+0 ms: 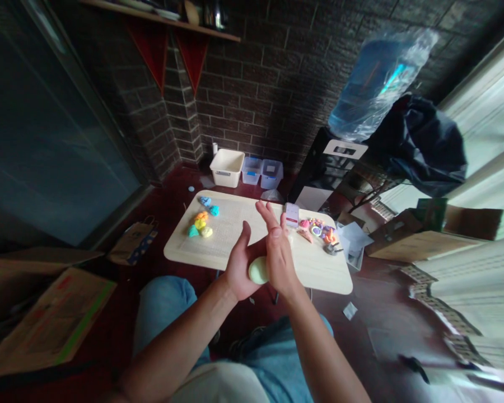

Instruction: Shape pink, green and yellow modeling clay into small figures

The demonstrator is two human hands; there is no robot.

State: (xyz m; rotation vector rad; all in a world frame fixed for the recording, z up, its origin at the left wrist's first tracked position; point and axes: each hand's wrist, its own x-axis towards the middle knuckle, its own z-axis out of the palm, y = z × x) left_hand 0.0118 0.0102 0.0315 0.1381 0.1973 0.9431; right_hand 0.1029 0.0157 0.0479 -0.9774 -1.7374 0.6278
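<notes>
A pale green ball of modelling clay (258,271) is pressed between my two palms above the front edge of the small table. My left hand (238,270) cups it from the left, thumb stretched up. Across it lies my right hand (279,252), its fingers extended and its palm against the clay; it hides part of the ball and the left fingers. Beyond the hands, on the table's left, sit several clay lumps: blue (205,200), teal (214,210), orange (201,217), yellow (200,224), green (192,231) and cream (206,232).
The cream table (319,274) also bears a phone (292,215) and a cluster of small colourful pieces (316,230) at right. Behind stand a white bin (227,168) and clear boxes (251,170). A water dispenser (319,168) and cardboard boxes (428,232) are at right.
</notes>
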